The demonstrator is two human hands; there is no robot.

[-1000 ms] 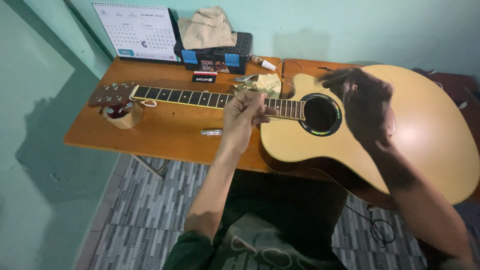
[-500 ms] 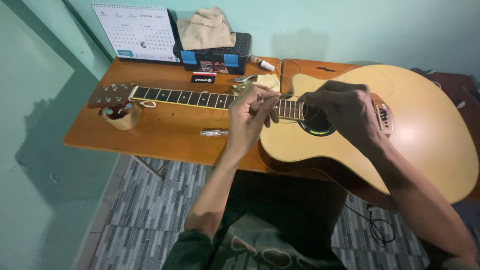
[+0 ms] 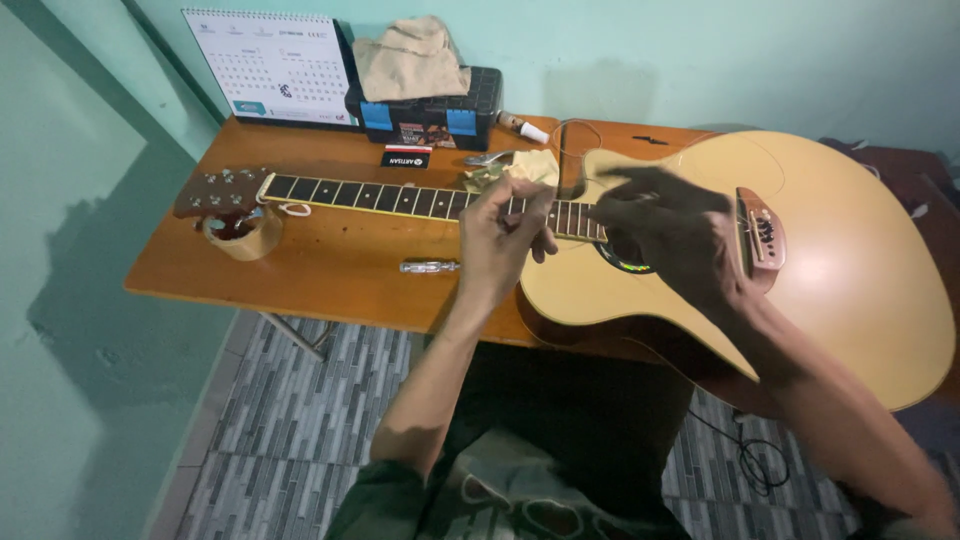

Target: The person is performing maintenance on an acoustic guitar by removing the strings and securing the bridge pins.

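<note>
An acoustic guitar (image 3: 850,270) lies flat on a wooden table (image 3: 330,270), neck pointing left, headstock resting on a roll of tape (image 3: 243,236). The left hand (image 3: 503,235) hovers over the upper frets, fingers pinched together; what they pinch cannot be told. The right hand (image 3: 672,225), blurred and loosely spread, covers the sound hole, holding nothing visible. Half a second earlier both hands were closer together at the neck joint.

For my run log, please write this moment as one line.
left hand: pinched above guitar neck | right hand: over soundhole, blurred | guitar on table
</note>
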